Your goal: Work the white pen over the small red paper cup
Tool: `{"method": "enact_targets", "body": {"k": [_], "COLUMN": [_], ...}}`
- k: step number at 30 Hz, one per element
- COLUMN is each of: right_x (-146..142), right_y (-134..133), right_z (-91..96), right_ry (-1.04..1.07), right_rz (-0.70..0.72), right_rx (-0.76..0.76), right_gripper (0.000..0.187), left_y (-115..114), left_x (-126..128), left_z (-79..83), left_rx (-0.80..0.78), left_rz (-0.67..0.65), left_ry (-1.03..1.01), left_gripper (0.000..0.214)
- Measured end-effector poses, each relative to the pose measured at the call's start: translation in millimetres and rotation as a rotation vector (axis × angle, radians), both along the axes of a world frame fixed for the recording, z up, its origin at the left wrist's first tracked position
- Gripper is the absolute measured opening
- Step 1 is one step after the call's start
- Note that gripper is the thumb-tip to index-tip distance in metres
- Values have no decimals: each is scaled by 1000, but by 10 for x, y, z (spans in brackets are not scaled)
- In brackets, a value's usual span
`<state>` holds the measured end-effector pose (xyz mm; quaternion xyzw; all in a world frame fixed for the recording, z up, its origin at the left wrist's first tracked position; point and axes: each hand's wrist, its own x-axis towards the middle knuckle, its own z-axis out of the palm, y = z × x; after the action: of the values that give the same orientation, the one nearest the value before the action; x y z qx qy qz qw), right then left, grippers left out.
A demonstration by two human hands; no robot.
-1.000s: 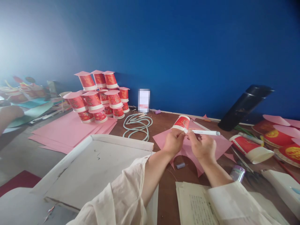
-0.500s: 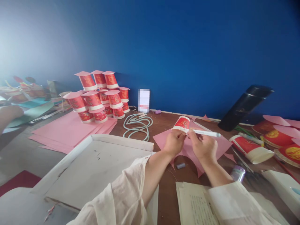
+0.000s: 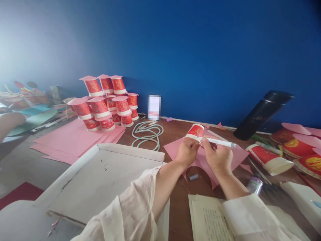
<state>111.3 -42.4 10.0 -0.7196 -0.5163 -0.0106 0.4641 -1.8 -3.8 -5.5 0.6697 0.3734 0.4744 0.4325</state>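
At a brown table [image 3: 178, 214] by a blue wall [image 3: 175, 57] — cream pages [image 3: 209, 217] illegible — the right hand [image 3: 218, 158] pinched a white marker [image 3: 222, 142]; the left hand [image 3: 186, 153], hold unclear, met a red-and-white paper cup [image 3: 196, 131] over pink paper [image 3: 200, 161].

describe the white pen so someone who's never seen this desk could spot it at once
Below the blue wall, find the pink paper sheet right of centre on the brown table. Over it, the right hand holds the slim white pen, its free end pointing right, near a red-and-white paper cup. Unlike the pale pen-like stick lying farther right, it is gripped.
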Motion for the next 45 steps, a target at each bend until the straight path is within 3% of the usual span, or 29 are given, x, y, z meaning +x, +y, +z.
{"method": "enact_targets", "body": {"k": [14,23,34,45], "right_x": [-5,-15,-13,-2], "right_y": [-8,-28,-8,-21], "right_z": [22,54,26,16], "right_ry": [7,58,2,45], "right_rz": [39,41,26,60], "right_rx": [41,-58,86,28], "right_gripper": [37,47,39,46], "left_y": [-1,15,-10,3], "left_x": [-11,15,-3,8], "left_z": [-8,-35,-19,-39], "left_rx": [5,16,42,49], "left_rz": [11,27,25,40], "left_ry": [51,71,72,90], "left_gripper": [23,24,23,26]}}
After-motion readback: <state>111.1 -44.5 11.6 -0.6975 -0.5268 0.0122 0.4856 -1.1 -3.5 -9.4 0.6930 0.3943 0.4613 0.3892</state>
